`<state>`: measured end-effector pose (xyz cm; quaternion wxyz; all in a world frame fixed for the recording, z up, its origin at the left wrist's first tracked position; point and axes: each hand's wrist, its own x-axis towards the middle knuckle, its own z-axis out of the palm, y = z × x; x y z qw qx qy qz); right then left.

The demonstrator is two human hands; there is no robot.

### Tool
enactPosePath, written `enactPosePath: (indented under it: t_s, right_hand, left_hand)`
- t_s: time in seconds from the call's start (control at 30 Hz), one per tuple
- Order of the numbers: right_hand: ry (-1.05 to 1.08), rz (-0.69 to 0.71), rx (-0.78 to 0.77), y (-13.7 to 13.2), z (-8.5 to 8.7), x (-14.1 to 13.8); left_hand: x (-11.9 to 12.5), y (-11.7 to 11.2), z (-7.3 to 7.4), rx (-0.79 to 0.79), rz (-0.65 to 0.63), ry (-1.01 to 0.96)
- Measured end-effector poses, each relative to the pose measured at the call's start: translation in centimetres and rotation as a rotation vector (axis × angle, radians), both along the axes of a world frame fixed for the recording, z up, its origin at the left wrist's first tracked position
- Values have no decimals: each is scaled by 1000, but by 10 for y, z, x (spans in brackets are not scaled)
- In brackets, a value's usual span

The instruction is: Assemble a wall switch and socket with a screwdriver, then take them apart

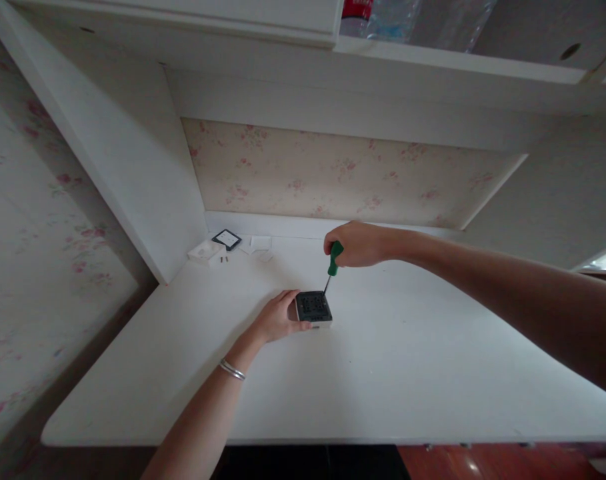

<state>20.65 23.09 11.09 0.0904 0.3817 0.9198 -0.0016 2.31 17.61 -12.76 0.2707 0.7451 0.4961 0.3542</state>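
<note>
A small square dark-faced box with a white base (313,309) lies on the white desk (383,373). My left hand (279,317) grips its left side, fingers curled around the edge. My right hand (357,244) is closed around a green-handled screwdriver (332,265), held nearly upright, its tip touching the top right corner of the dark face. A silver bracelet sits on my left wrist.
At the back left corner of the desk lie a white box part (205,252), a dark square plate (227,239), two small screws (224,259) and a white plate (260,243). A white side panel rises on the left. Shelves with bottles hang overhead.
</note>
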Motion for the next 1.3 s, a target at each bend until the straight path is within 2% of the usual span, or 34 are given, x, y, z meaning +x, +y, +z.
enactPosePath:
  t_s: [0.2, 0.37, 0.57, 0.77, 1.07, 1.2, 1.3]
  right_hand:
    - [70, -44, -49, -11, 5, -7]
    - [64, 37, -22, -15, -11, -17]
    - [52, 43, -14, -9, -25, -22]
    - [6, 18, 19, -13, -23, -26]
    - [-89, -66, 180, -12, -26, -32]
    - [-103, -147, 224, -10, -26, -36]
    - [-153, -69, 165, -11, -23, -40]
  left_hand:
    - [1, -2, 4, -6, 7, -13]
    - [2, -3, 8, -14, 4, -7]
    - [2, -2, 5, -13, -1, -1]
    - [2, -1, 4, -15, 0, -9]
    - [3, -5, 10, -27, 5, -7]
    - [2, -4, 10, -7, 1, -7]
    - [2, -3, 8, 8, 5, 8]
